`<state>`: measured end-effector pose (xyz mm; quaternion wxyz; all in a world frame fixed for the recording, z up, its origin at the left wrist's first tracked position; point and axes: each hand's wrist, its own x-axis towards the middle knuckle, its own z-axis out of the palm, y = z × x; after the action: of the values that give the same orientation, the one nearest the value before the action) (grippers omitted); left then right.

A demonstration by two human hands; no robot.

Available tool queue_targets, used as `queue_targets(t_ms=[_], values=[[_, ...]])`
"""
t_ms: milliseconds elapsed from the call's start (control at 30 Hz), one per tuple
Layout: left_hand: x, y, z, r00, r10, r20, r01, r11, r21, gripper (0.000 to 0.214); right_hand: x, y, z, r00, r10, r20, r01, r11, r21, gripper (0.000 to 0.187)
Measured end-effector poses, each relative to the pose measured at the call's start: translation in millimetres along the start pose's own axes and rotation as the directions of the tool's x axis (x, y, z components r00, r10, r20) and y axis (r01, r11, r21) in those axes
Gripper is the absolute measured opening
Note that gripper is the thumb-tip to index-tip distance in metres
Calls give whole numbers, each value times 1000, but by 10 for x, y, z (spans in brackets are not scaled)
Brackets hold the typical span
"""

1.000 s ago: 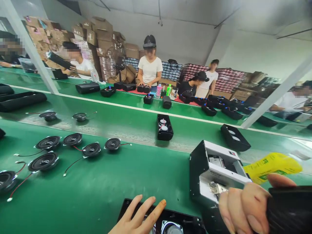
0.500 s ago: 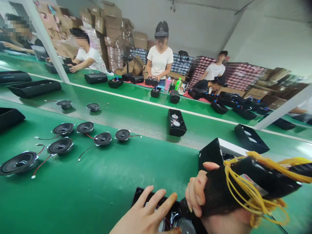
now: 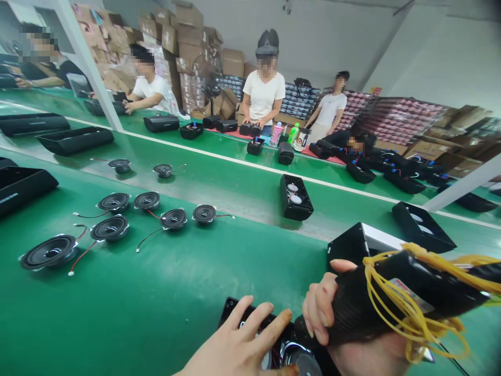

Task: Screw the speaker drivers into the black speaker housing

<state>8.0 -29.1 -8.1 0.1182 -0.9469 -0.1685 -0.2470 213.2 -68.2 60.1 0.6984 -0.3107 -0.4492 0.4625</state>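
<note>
My right hand (image 3: 321,305) is wrapped round a black electric screwdriver (image 3: 358,297) with yellow cord (image 3: 395,308) looped about its body. The tool's front end points down at a black speaker housing (image 3: 229,308) at the bottom edge of the view. My left hand (image 3: 242,339) lies across that housing with its fingers spread, its thumb by a round speaker driver (image 3: 307,363) inside. The screwdriver's tip and much of the housing are hidden behind my hands or cut off by the frame.
Several loose speaker drivers (image 3: 111,228) with thin wires lie on the green bench (image 3: 156,292) to the left. A black box (image 3: 346,245) stands behind the screwdriver. Open housings (image 3: 296,201) sit further back. Across the line, co-workers (image 3: 264,94) work before stacked cartons (image 3: 190,31).
The view has turned slightly left, so the bench and its things appear further right. A standing person at the back right has shifted left. Both my hands keep nearly the same pose.
</note>
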Motion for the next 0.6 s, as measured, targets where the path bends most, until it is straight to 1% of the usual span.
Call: queue_targets(t_ms=[167,267,333,500,533,600], values=[[47,-8,-49,1000,-7,-17,8,1000,8,43,-29,0,1,1000,12,19,-12,1000,2,76],[90,-23,-98,999,12,-31,-12,1000,15,37,-65,8,27,999,37,30,-38,999,9,60],[111,-29,-112,999,25,-43,-25,1000,14,34,-81,22,40,997,61,38,-63,997,37,54],[91,-12,-38,994,-60,-95,55,997,-47,44,-75,86,30,981,182,74,-192,965,181,56],[80,-12,-20,995,-60,-79,56,997,-47,47,-75,104,25,979,189,79,-201,958,204,56],[63,-22,-5,999,-23,-34,23,999,-26,49,-82,142,13,979,184,86,-199,953,227,55]])
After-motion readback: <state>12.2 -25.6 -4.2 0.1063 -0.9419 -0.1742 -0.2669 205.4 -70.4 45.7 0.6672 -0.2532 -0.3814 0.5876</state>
